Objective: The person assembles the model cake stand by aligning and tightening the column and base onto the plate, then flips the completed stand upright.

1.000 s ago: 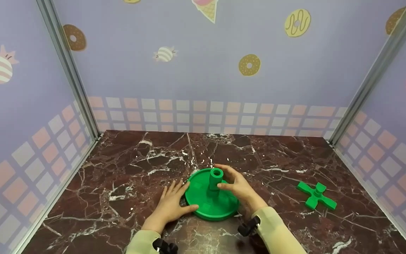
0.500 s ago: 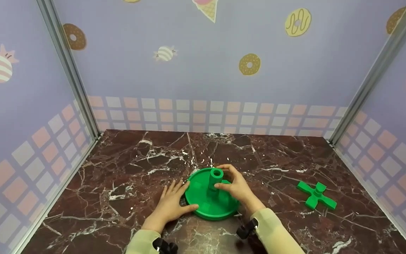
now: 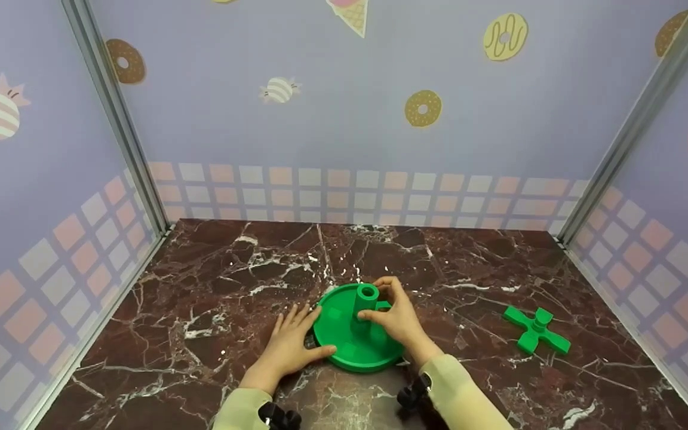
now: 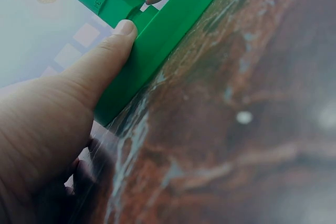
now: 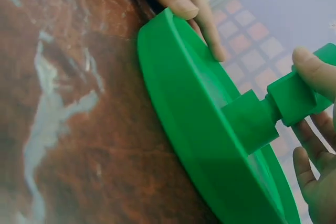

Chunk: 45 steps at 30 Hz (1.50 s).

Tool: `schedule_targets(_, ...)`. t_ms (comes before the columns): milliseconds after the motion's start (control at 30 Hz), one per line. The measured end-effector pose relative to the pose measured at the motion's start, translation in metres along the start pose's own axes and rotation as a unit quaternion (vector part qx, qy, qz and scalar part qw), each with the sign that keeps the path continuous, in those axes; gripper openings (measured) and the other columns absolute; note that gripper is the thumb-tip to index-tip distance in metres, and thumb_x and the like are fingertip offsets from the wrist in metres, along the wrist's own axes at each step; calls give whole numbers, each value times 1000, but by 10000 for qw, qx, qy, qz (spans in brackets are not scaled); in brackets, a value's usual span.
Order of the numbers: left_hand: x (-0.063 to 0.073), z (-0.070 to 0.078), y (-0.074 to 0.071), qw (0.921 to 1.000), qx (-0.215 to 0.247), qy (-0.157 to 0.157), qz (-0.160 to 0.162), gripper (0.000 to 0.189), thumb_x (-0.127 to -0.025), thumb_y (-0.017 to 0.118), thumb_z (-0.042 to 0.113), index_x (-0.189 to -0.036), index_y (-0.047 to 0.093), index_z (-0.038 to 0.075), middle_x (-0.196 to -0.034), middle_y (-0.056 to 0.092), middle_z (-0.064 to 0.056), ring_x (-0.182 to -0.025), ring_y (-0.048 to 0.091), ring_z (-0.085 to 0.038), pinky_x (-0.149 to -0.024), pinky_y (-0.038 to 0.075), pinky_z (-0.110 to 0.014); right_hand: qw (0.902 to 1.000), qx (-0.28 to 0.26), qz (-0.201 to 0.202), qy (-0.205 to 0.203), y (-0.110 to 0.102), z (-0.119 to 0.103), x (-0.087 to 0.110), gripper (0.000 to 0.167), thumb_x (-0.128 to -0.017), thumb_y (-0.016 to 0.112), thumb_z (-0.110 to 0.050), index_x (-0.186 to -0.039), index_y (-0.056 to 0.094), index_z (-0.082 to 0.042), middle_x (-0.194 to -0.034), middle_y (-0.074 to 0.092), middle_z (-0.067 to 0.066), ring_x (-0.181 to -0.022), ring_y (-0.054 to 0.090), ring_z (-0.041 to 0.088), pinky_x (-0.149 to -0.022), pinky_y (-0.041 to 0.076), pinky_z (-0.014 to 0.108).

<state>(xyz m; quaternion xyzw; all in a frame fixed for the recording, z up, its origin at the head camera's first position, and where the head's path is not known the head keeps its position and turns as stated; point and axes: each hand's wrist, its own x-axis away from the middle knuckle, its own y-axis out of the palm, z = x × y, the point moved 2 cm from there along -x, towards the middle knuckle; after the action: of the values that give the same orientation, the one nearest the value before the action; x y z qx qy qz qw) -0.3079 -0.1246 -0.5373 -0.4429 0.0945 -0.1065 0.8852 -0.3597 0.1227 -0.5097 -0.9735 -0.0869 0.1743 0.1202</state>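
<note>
A round green dish (image 3: 335, 334) with a raised rim lies on the table. From its middle rises a green post (image 3: 365, 297) with a hole in its top. In the right wrist view the post (image 5: 294, 98) has a narrow neck above a thicker block. My right hand (image 3: 401, 319) pinches the post between thumb and fingers. My left hand (image 3: 291, 346) is spread at the dish's left side, fingers fairly straight, its thumb (image 4: 113, 51) resting on the near rim. A green cross-shaped piece (image 3: 538, 331) with a short central peg lies apart, to the right of my right hand.
The dark red marbled table (image 3: 212, 280) is bounded by patterned walls (image 3: 344, 119) at the back and both sides. Grey metal posts (image 3: 120, 119) stand at the corners. A black wrist mount (image 3: 412, 394) sits under my right sleeve.
My right hand has shifted slightly left and its thumb now lies further across the post. The left hand, dish and cross-shaped piece have stayed in place.
</note>
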Motion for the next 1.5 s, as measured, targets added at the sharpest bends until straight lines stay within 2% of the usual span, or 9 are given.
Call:
schedule_targets(133,-1,-1,1,10000,-22,-24,-14,97,-85,73,65,-161,38,16,-169,26,-20,-160,13,-45,-129,4,-66,9990,-127,-419,-37,-6,1,0,75,-81,87,-11,-145,48,-2,-134,63,22,-126,61,40,-109,49,58)
schedule_targets(267,-1,-1,0,10000,-18,-18,-1,98,-85,73,66,-161,38,16,-169,27,-21,-159,13,-45,-129,4,-67,9931,-590,-997,155,-13,-1,-1,77,-89,79,-9,-155,40,-2,-148,55,23,-141,50,42,-119,38,62)
schedule_targets(467,-1,0,0,10000,-53,26,47,98,-85,73,66,-160,38,14,-168,28,-22,-159,15,-47,-128,5,-68,9873,-611,-1449,210,-15,-2,-4,68,-93,73,-4,-154,44,-2,-150,55,24,-140,52,41,-114,47,54)
schedule_targets(633,-1,0,0,10000,-45,46,70,98,-85,73,66,-160,39,13,-168,29,-22,-158,15,-47,-128,6,-68,9909,-394,-1282,61,-13,-3,-4,62,-91,74,-2,-147,49,1,-140,61,26,-130,61,42,-108,51,54)
schedule_targets(867,0,0,0,9999,-14,78,90,97,-85,74,64,-160,39,12,-167,30,-23,-158,16,-48,-128,6,-69,9974,-131,-702,-22,-9,1,-3,54,-85,83,-5,-132,56,-5,-129,66,23,-117,67,39,-106,52,56)
schedule_targets(1067,0,1,-1,9999,-12,78,80,96,-86,74,63,-160,39,13,-167,30,-23,-158,16,-48,-128,6,-68,9996,-18,-217,-194,-3,1,-1,56,-78,86,2,-124,53,-2,-115,69,20,-104,70,31,-97,56,46)
schedule_targets(1200,0,1,-1,9999,3,79,72,97,-86,74,63,-160,39,13,-167,30,-23,-158,15,-48,-128,5,-69,9997,22,3,-228,0,2,0,59,-76,87,3,-124,53,-2,-114,69,19,-103,70,35,-96,56,51)
schedule_targets(1367,0,1,-1,9999,30,86,66,97,-85,73,64,-160,39,13,-167,29,-23,-158,16,-48,-128,6,-69,10000,61,-35,-68,-1,2,0,65,-76,89,0,-129,52,-3,-119,67,21,-106,68,37,-96,56,56)
schedule_targets(1500,0,0,-1,10000,5,72,64,97,-85,73,65,-160,39,14,-168,29,-23,-158,15,-47,-128,6,-68,9987,-203,-458,80,-6,-1,-2,74,-80,87,-5,-143,47,-1,-134,62,25,-119,64,40,-103,53,56)
